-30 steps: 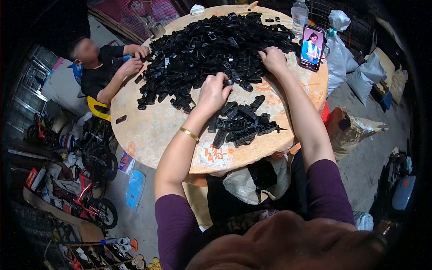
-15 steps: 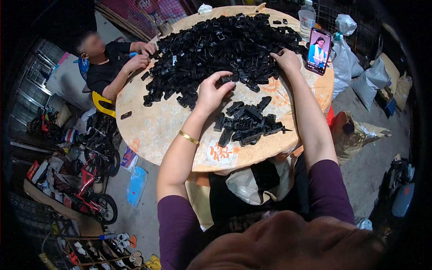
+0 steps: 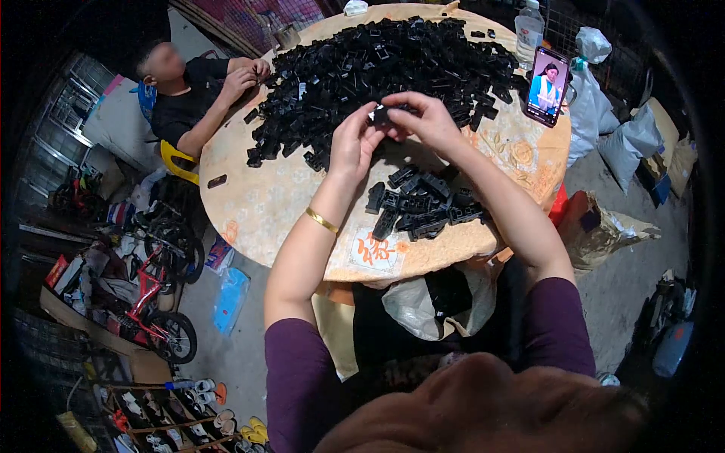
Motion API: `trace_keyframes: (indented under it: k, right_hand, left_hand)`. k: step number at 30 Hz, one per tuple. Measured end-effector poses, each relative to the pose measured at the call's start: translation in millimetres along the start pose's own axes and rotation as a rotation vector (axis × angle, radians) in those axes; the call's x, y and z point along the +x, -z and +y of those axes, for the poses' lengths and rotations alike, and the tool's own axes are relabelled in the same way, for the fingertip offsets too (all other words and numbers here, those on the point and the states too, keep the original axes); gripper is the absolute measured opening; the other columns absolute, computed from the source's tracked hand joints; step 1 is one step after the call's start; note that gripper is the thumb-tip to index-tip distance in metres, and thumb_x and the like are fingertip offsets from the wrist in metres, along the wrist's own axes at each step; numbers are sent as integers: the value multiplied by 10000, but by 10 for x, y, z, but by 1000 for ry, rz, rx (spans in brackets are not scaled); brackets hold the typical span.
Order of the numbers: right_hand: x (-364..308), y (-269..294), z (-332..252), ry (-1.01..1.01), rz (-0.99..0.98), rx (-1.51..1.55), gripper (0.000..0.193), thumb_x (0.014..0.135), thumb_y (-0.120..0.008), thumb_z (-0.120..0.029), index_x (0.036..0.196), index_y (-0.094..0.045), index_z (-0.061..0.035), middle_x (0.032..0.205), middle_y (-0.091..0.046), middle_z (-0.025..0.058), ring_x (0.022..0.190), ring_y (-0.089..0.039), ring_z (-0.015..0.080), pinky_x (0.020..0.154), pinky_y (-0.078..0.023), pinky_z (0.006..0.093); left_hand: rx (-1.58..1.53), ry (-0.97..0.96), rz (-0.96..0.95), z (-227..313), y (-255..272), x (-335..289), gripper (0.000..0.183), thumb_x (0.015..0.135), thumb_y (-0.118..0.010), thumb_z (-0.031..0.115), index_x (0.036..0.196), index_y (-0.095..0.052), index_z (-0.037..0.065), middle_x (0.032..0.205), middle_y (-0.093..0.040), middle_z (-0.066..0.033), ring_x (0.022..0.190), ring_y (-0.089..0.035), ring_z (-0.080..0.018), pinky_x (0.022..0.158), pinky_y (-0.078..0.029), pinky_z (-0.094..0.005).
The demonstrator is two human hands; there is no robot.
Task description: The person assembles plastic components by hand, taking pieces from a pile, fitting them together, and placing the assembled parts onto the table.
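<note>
Both my hands meet at the near edge of a big heap of black plastic parts [image 3: 355, 64] on the round table. Between the fingers of my left hand [image 3: 353, 143] is a small black plastic part [image 3: 380, 116] with a bright glint on it. The fingers of my right hand [image 3: 427, 121] close on the same part from the other side; whether they hold a second piece is hidden. Closer to me, a smaller pile of black plastic parts [image 3: 423, 202] lies on the patterned tablecloth [image 3: 264, 200], below my hands.
A phone [image 3: 545, 87] stands upright at the right, beside a clear bottle [image 3: 529, 34]. Across the left edge, another person [image 3: 189, 94] handles parts at the heap. An open white sack [image 3: 404, 308] hangs below the table's near edge. One dark piece [image 3: 217, 181] lies alone at left.
My right hand has come from the heap's right side to meet my left hand at the black part. The view has shifted slightly.
</note>
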State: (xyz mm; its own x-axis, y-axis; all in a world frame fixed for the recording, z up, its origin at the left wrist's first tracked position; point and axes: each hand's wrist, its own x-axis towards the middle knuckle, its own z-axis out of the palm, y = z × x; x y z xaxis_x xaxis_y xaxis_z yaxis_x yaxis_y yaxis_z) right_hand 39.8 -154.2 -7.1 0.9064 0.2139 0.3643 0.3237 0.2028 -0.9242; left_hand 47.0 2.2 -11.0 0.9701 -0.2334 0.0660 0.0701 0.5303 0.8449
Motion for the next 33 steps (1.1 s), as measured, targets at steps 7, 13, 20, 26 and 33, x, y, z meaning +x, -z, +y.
trace_keyframes:
  k: [7, 13, 20, 26, 33]
  right_hand:
    - [-8, 68, 85, -22, 44, -163, 254, 803, -587, -125, 1038, -582, -29, 790, -614, 45, 635, -564, 77, 569, -477, 206]
    - [9, 66, 102, -128, 62, 394, 295, 830, -554, -118, 1087, -516, 20, 919, -594, 105, 683, -610, 136, 625, -507, 215]
    - [7, 15, 136, -240, 107, 325, 241, 830, -561, -153, 1021, -541, -7, 856, -584, 62, 682, -576, 113, 578, -483, 211]
    - [-17, 7, 118, -247, 125, 271, 172, 826, -568, -163, 932, -566, -27, 793, -581, 33, 643, -551, 89, 556, -467, 207]
    - [-8, -32, 252, 78, 201, -44, 164, 801, -587, -142, 862, -572, 9, 694, -580, 45, 571, -546, 85, 517, -459, 228]
  left_hand:
    - [-34, 6, 5, 18, -25, -18, 279, 876, -431, 81, 1130, -451, -32, 1053, -528, -159, 955, -550, -245, 850, -467, -363]
    - [50, -37, -157, -29, -34, -34, 364, 816, -510, 18, 1173, -444, 13, 1071, -538, -89, 957, -544, -175, 863, -447, -303]
    - [213, -76, -196, -61, 47, 6, 314, 786, -562, 11, 1094, -500, 25, 992, -568, -58, 864, -566, -143, 764, -461, -243]
    - [390, -151, -66, -22, -11, -32, 367, 732, -581, -62, 1084, -508, 8, 936, -587, -57, 805, -573, -134, 713, -472, -237]
    - [516, -304, -39, -24, -65, -59, 355, 709, -587, -90, 1052, -520, -26, 936, -592, -70, 835, -570, -117, 758, -473, -233]
